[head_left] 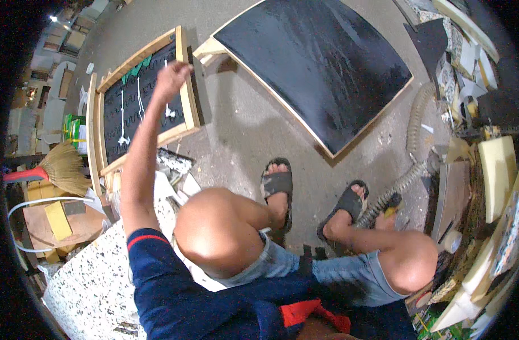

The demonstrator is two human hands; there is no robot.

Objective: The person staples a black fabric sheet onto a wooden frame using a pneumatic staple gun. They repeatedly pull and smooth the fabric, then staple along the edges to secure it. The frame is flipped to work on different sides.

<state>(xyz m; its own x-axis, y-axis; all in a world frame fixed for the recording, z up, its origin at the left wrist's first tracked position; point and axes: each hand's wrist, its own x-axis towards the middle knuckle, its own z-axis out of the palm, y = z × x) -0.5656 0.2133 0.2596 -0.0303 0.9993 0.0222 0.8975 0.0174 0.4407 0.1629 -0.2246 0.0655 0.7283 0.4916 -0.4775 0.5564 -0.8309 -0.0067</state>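
My left arm stretches up and away from me to a wooden seat frame with black webbing and white zigzag springs, which lies on the concrete floor. My left hand is closed in a fist at the frame's right rail, near its top corner. A white strand runs down from under the fist. My right hand shows only as a bit of skin behind my right shin, at the end of a coiled grey hose, beside a yellow piece. Its grip is hidden. My feet in dark sandals rest on the floor.
A large black padded panel on a wooden frame lies ahead to the right. A straw broom and cardboard lie at the left, a speckled slab at the lower left. Foam offcuts and scrap are piled along the right.
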